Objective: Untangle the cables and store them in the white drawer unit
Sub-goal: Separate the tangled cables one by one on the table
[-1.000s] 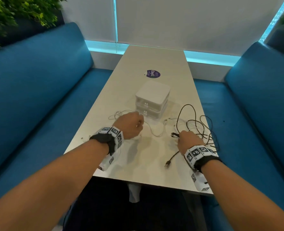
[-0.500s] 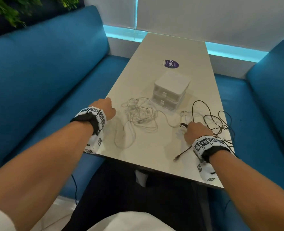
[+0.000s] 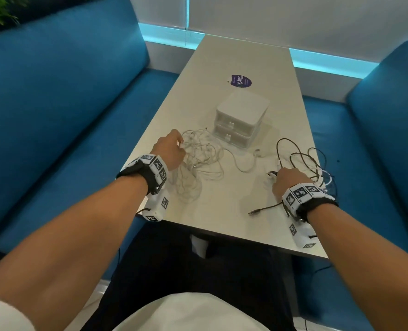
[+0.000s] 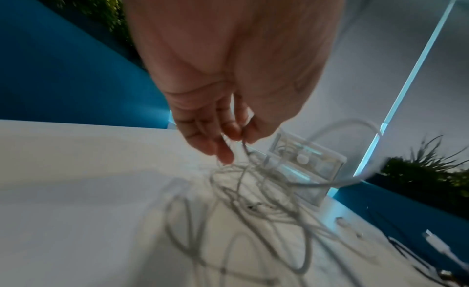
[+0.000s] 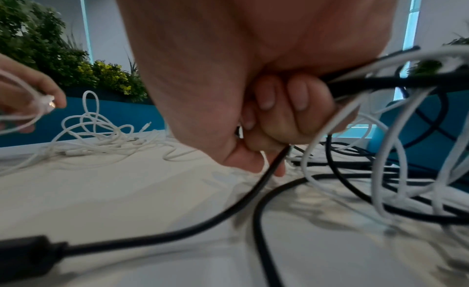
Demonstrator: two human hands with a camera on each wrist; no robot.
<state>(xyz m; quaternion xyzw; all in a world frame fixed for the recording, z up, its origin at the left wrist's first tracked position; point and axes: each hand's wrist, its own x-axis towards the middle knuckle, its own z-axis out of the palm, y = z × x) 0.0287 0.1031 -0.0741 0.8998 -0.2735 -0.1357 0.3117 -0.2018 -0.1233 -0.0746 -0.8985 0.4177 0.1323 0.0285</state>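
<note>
Risk — right hand (image 3: 286, 181) grips black cable (image 3: 301, 161), left hand (image 3: 170, 151) pinches white cables (image 3: 203, 161) beside drawer unit (image 3: 242, 118); pulling apart could tighten knots

Purple round sticker (image 3: 241, 81) on table (image 3: 222, 56): reads "ClayG", rest illegible.

Tangled cables (image 3: 203, 161) beside closed drawer unit (image 3: 240, 120)

Long pale table (image 3: 222, 211) between the blue benches — on it a white drawer unit (image 3: 241, 118) mid-table, a round purple sticker (image 3: 241, 81) further back, a messy heap of white cables (image 3: 200, 163) on the left, and black cables (image 3: 303, 161) tangled with a few white ones on the right.
</note>
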